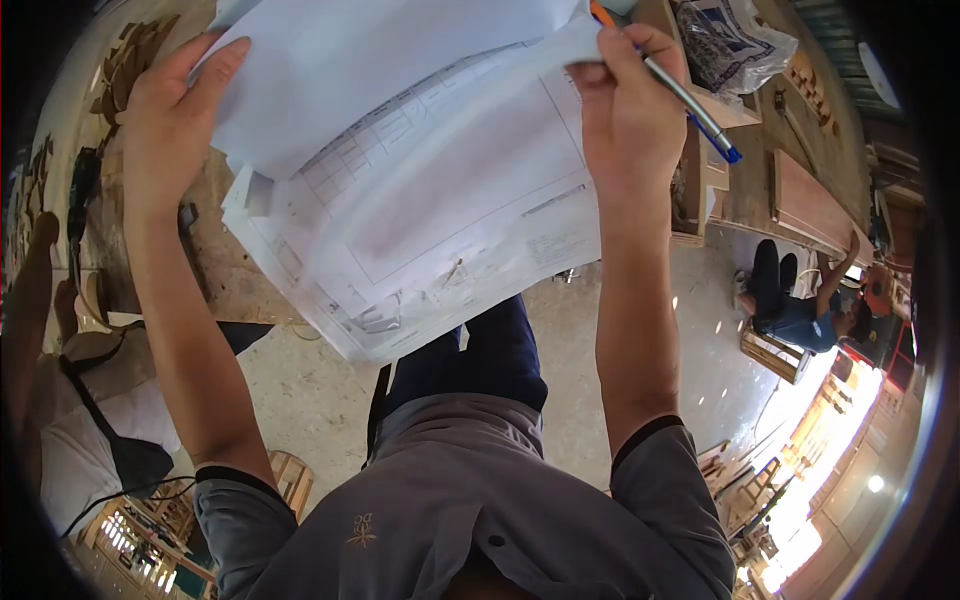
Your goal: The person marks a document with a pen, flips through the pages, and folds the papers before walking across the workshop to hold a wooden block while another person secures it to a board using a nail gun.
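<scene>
A stack of large paper sheets with printed line drawings (470,200) spreads out in front of me, its top sheet (370,70) lifted and curled so that its blank back shows. My left hand (170,125) pinches the left edge of that raised sheet between thumb and fingers. On the other side, my right hand (635,110) is closed on the sheets' upper right edge. A pen (690,105) with a silver barrel and blue end is also tucked in this hand, pointing down to the right. The fingers partly hide the pen.
A wooden workbench (225,270) lies under the papers. At upper right is a plastic bag (735,45) by wooden boxes. A black power tool (80,200) lies at left, near another person (100,420). Far right, a seated person (800,300) is beside a wooden board (815,200).
</scene>
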The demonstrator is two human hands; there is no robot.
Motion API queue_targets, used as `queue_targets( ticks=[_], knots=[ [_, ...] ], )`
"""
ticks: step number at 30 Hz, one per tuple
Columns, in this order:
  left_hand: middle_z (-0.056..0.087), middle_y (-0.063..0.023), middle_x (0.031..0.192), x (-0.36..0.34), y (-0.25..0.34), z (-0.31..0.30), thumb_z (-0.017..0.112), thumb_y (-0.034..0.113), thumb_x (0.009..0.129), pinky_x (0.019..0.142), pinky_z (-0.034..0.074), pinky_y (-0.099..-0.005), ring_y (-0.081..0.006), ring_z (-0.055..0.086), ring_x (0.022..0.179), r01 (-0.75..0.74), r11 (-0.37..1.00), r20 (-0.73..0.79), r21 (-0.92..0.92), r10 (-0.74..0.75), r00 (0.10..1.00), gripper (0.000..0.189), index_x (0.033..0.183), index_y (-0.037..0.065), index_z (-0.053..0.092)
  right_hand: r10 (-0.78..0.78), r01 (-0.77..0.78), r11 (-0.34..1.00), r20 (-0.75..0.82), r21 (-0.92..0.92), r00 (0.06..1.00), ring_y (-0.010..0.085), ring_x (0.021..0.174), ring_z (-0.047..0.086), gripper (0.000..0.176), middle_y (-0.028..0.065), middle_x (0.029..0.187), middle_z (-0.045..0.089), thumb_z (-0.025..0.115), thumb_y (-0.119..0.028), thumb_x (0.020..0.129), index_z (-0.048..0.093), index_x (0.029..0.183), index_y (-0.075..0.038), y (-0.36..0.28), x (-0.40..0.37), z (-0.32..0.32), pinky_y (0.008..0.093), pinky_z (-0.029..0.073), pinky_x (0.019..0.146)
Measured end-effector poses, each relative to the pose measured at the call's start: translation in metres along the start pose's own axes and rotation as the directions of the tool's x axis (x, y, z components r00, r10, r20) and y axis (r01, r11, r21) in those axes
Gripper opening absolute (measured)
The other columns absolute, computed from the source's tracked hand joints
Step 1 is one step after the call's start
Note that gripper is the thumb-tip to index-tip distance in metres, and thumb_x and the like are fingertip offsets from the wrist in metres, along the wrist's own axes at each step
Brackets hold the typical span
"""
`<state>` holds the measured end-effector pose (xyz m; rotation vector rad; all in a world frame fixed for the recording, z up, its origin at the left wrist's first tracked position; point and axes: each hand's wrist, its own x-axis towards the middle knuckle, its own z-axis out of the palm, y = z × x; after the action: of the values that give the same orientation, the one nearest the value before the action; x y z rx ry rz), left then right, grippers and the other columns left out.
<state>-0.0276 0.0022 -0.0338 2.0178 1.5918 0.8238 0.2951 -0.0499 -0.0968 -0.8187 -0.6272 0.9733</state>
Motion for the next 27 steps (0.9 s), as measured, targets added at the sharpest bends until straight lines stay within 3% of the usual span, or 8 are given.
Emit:
queue_targets(
  ticks=[1,2,5,6,10,22,24,27],
  knots=[
    [0.071,-0.0066,0.087,0.0,0.0,-0.001,0.063,0.034,0.095,0.076,0.048,-0.0275,-0.0132,0.062,0.078,-0.017,1.0,0.006,-0.007,0.017,1.0,0.038,0.115,0.002,0.069,0.011,-0.013,0.991,0.009,0.131,1.0,0.0148,0.071,0.056,0.02,0.0076,0.085,0.06,0.064,0.002,0.091,0.055,0.108,-0.005,0.006,0.008,0.003,0.0402,0.056,0.082],
    [0.071,-0.0064,0.086,-0.001,0.0,-0.004,0.063,0.033,0.095,0.075,0.048,-0.0278,-0.0131,0.062,0.077,-0.033,0.999,0.011,-0.012,0.034,0.999,0.037,0.114,0.002,0.069,0.03,-0.03,0.995,0.011,0.098,1.0,0.0196,0.072,0.056,0.018,0.0106,0.082,0.059,0.06,-0.003,0.094,0.053,0.111,-0.003,0.011,0.023,-0.005,0.0539,0.054,0.091],
    [0.07,-0.0046,0.084,-0.007,0.009,-0.01,0.063,0.028,0.096,0.072,0.047,-0.0275,-0.0113,0.058,0.073,-0.092,0.995,0.041,0.042,0.09,0.995,0.033,0.113,0.001,0.069,0.056,-0.053,0.985,-0.016,0.163,0.998,0.0169,0.07,0.056,0.023,0.0028,0.079,0.056,0.054,0.007,0.091,0.05,0.101,-0.014,0.009,0.021,0.02,0.0497,0.05,0.092],
    [0.069,-0.0031,0.083,-0.008,0.015,-0.013,0.065,0.025,0.095,0.07,0.046,-0.0266,-0.0094,0.055,0.071,0.097,0.995,0.084,-0.002,-0.096,0.992,0.031,0.112,0.0,0.069,0.102,-0.088,0.977,-0.063,0.196,0.993,0.0164,0.068,0.056,0.025,0.002,0.078,0.056,0.053,0.009,0.089,0.05,0.099,-0.014,0.008,0.025,0.022,0.0476,0.051,0.089],
    [0.065,0.0007,0.09,-0.012,0.007,-0.015,0.06,0.027,0.102,0.073,0.045,-0.0205,-0.005,0.054,0.081,0.049,0.995,0.117,-0.091,-0.039,0.992,0.033,0.118,0.0,0.067,0.094,-0.076,0.965,-0.06,0.251,0.994,0.0159,0.067,0.055,0.026,0.0009,0.077,0.055,0.051,0.009,0.089,0.051,0.095,-0.015,0.014,0.033,0.021,0.0456,0.051,0.085],
    [0.067,-0.0028,0.098,-0.016,0.018,-0.027,0.064,0.035,0.099,0.083,0.046,-0.0223,-0.0087,0.058,0.091,-0.017,0.999,0.19,-0.044,0.025,0.981,0.045,0.121,-0.004,0.064,0.118,-0.092,0.952,-0.072,0.291,0.99,0.0166,0.063,0.051,0.023,0.0016,0.072,0.05,0.048,0.01,0.09,0.049,0.084,-0.012,0.019,0.039,0.023,0.0491,0.049,0.093],
    [0.068,-0.0033,0.1,-0.018,0.018,-0.028,0.066,0.035,0.097,0.084,0.046,-0.0228,-0.0091,0.059,0.092,-0.046,0.997,0.214,-0.058,0.057,0.975,0.045,0.122,-0.004,0.065,0.197,-0.184,0.794,0.041,0.58,0.98,0.0162,0.062,0.05,0.023,0.0016,0.072,0.049,0.047,0.011,0.09,0.05,0.083,-0.011,0.045,0.067,-0.016,0.0509,0.049,0.097],
    [0.07,-0.0055,0.102,-0.021,0.023,-0.023,0.07,0.032,0.095,0.085,0.048,-0.0247,-0.0105,0.063,0.093,-0.059,0.996,0.248,-0.071,0.075,0.966,0.045,0.122,-0.002,0.065,0.158,-0.136,0.866,-0.005,0.481,0.987,0.0153,0.062,0.049,0.022,0.0016,0.072,0.049,0.046,0.011,0.09,0.05,0.083,-0.009,0.031,0.052,0.012,0.0527,0.048,0.102]
  ],
)
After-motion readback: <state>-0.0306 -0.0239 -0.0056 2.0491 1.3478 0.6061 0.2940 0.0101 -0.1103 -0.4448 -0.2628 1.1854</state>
